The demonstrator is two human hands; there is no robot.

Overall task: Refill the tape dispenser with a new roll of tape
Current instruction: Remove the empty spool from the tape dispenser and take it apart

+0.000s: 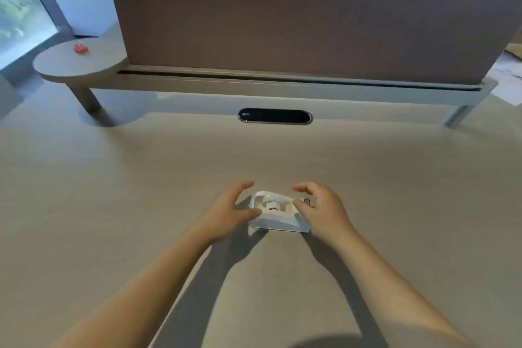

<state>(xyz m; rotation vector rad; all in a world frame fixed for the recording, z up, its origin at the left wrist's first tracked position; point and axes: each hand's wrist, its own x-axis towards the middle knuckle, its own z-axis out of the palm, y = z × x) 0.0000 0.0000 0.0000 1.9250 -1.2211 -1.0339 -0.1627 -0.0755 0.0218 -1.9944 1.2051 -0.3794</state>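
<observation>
A white tape dispenser (275, 213) sits on the light wooden desk (113, 192), its open cradle facing up and holding no roll. My left hand (228, 210) rests against its left end, thumb at the near corner and fingers spread above it. My right hand (322, 209) curls over the right end, where the cutter blade lies partly hidden. Neither hand has lifted the dispenser; each touches or nearly touches it with fingers apart. No roll of tape is visible anywhere.
A brown divider panel (296, 28) stands on a raised shelf (254, 85) at the back. A small red object (80, 48) lies on the shelf's round left end. A dark cable slot (275, 116) is set into the desk. Papers (508, 76) lie at far right.
</observation>
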